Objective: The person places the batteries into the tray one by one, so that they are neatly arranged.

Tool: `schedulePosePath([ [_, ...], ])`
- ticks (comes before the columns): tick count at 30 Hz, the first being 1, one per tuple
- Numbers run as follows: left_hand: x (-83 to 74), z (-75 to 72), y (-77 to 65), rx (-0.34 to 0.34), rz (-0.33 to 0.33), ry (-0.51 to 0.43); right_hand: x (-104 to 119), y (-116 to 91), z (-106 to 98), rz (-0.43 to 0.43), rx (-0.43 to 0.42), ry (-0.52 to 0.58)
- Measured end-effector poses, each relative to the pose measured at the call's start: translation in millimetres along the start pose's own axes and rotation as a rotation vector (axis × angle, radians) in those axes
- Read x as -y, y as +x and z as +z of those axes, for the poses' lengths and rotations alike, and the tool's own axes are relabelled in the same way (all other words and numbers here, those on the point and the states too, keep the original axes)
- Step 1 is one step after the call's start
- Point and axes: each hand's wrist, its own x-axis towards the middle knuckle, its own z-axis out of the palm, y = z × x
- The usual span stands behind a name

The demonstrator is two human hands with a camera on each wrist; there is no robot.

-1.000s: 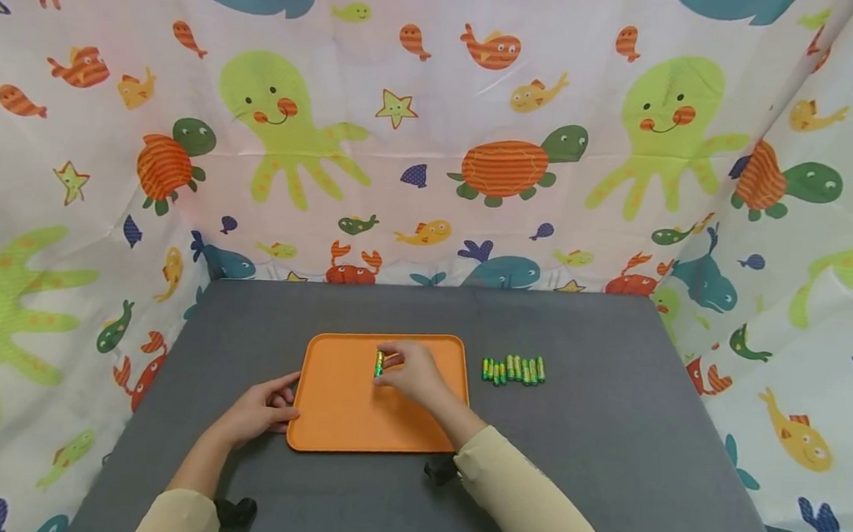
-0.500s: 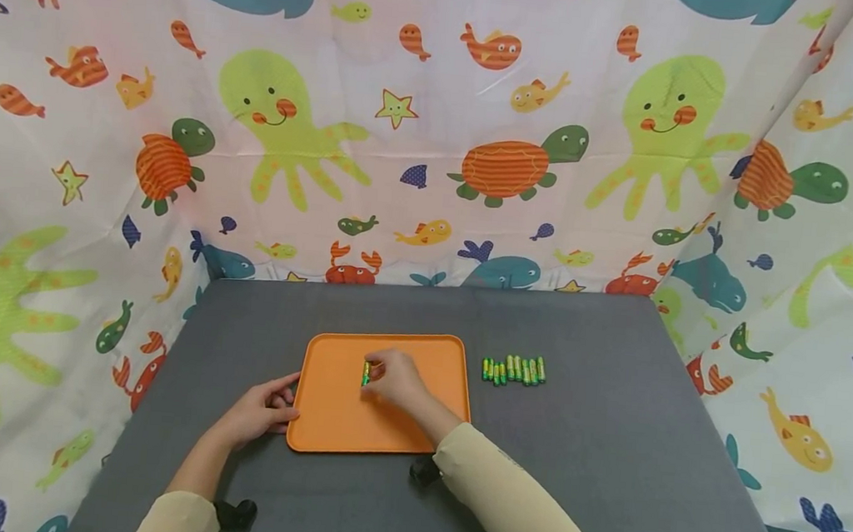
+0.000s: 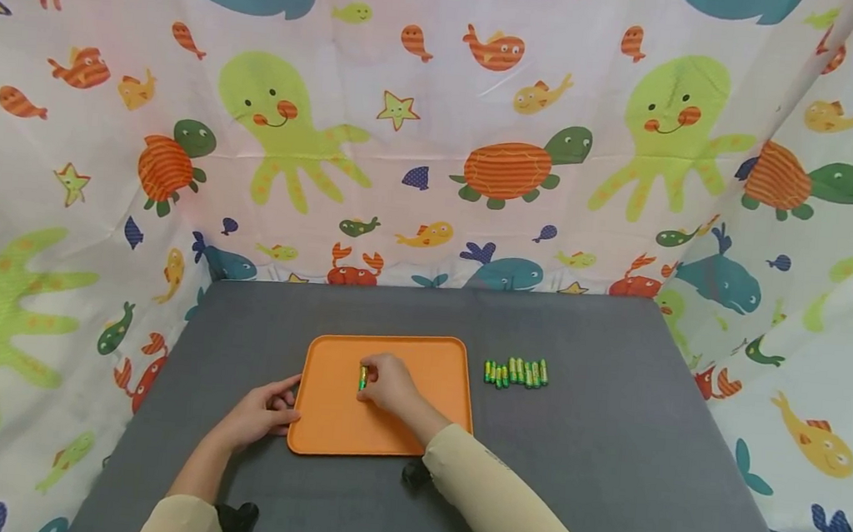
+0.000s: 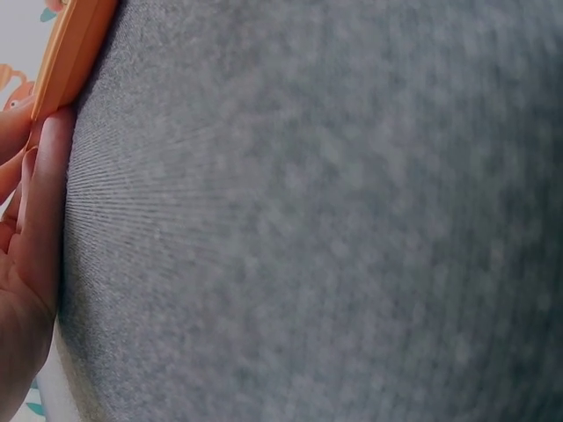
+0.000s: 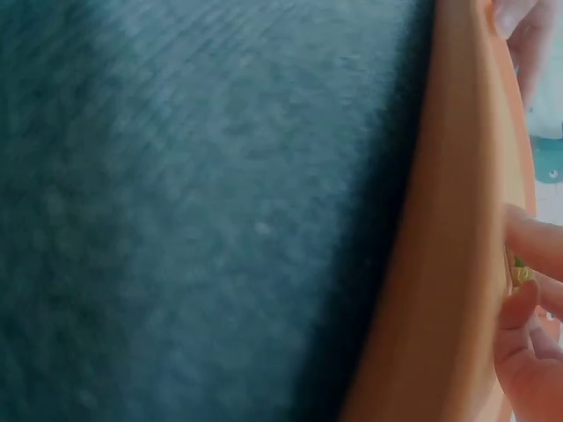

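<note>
A small green-and-yellow battery (image 3: 362, 378) is pinched between the thumb and fingers of my right hand (image 3: 390, 384), over the left-middle part of the orange tray (image 3: 338, 430). In the right wrist view the battery (image 5: 521, 271) shows only partly between the fingers, just past the tray's rim (image 5: 457, 220). My left hand (image 3: 260, 410) holds the tray's left edge, its thumb and index finger against the rim. The left wrist view shows the left fingertips (image 4: 54, 132) touching that rim. Right of the tray, several matching batteries (image 3: 516, 372) lie side by side in an uneven row.
A grey cloth-covered table (image 3: 569, 461) carries the tray and batteries. Behind it and at both sides hang white curtains (image 3: 421, 149) printed with sea animals. A black wrist strap piece (image 3: 237, 518) sits by the left sleeve.
My right hand has moved left and slightly toward me over the tray, carrying the battery. My left hand keeps its place at the tray's edge. The head view has shifted slightly.
</note>
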Motion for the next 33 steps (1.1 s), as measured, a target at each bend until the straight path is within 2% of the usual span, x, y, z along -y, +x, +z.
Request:
schedulePosePath([
  [7,2.7,2.8,1.1,-0.011,-0.001,0.012,-1,-5,1,0.002,0.001,-0.022],
  [10,2.9,3.5,0.4,-0.015,0.000,0.031,-1,-7,0,-0.009,0.005,-0.002],
  [14,0.9,3.7,0.1,-0.009,0.000,0.011,-2,-8,-3,0.012,0.007,0.029],
  [23,4.2,1.5,0.8,-0.003,0.017,0.016,0,-7,-21,-0.045,-0.015,0.070],
  [33,3.0,2.0,-1.2,-0.012,0.007,0.012,13,-25,-50,-0.110,-0.037,0.157],
])
